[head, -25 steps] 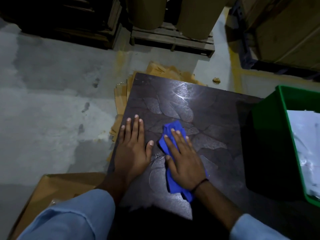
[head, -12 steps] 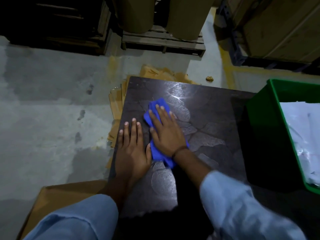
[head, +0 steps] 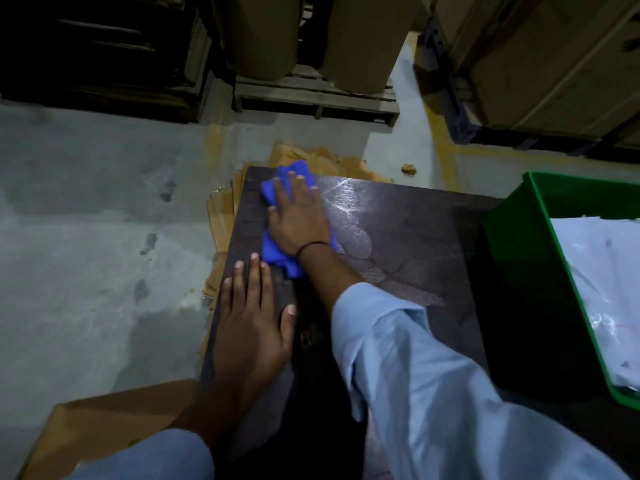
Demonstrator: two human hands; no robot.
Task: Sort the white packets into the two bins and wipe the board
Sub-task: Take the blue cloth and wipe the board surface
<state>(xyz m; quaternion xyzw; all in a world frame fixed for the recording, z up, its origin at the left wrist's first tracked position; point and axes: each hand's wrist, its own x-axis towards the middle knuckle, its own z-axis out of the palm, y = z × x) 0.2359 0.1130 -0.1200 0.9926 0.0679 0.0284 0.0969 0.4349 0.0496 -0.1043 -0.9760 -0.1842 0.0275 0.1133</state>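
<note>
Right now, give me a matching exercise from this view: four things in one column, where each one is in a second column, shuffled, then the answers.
Things
1. blue cloth
2. left hand
3. green bin
4. white packets

Places
A. inside the green bin
B. flat on the near left part of the board, holding nothing
C. pressed under the right hand at the board's far left corner
D. to the right of both hands

Pairs: 1-C, 2-B, 3-D, 4-A

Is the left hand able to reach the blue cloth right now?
Probably yes: the left hand lies flat on the board, its fingertips just beside the blue cloth's near end, nothing between them.
</note>
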